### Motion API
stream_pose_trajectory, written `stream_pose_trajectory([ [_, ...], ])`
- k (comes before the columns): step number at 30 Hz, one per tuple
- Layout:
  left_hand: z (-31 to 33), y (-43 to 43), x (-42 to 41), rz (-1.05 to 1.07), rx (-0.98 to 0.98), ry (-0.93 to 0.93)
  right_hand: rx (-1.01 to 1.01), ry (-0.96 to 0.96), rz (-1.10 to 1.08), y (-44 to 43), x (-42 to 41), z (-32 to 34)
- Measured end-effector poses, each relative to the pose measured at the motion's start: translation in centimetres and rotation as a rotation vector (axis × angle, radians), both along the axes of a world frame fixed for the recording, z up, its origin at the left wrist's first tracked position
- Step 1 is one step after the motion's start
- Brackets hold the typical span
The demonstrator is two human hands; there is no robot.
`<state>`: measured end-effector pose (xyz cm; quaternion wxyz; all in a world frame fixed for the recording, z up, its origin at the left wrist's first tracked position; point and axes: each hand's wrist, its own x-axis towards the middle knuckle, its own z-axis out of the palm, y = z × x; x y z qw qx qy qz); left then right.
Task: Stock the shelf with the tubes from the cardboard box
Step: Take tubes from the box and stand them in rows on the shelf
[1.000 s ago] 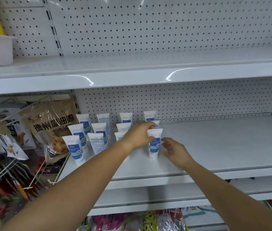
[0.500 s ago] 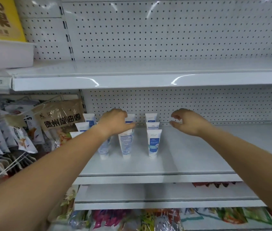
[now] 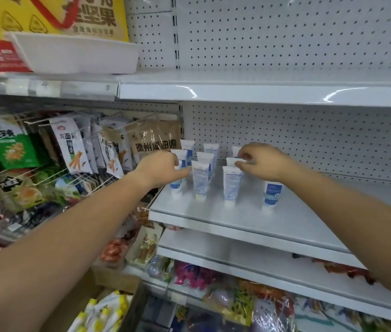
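So there's a big white pegboard back wall (image 3: pixel 297 39) with a white shelf (image 3: pixel 285 216) running across it, and off to the left a rack of hanging snack bags (image 3: pixel 69 147). The tubes (image 3: pixel 200 179) stand cap-down in rows at the left end of that shelf, one more sitting a bit apart to the right. Left hand (image 3: pixel 159 167) has its fingertips right up against the top of a front-row tube, looks like a narrow pinch, but honestly can't tell if it's really gripping. Right hand (image 3: pixel 261 162) is pinching the top edge of a tube in the next column over.
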<state>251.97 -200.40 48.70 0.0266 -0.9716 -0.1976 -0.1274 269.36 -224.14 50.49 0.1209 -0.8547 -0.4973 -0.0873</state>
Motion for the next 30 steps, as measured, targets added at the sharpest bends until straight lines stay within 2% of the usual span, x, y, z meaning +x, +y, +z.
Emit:
stream_pose_trajectory([
  [13, -5.2, 7.4, -16.0, 0.305, -0.102, 0.122, -0.095, 0.071, 0.379, 14.7, -11.2, -5.1],
  [17, -8.0, 9.4, -20.4, 0.367, -0.188, 0.116, -0.146, 0.095, 0.47, 18.5, -14.6, -7.6],
  [30, -21.1, 14.9, -32.4, 0.546, -0.427, 0.143, -0.421, 0.21, 0.677, 31.1, -26.4, -20.9],
])
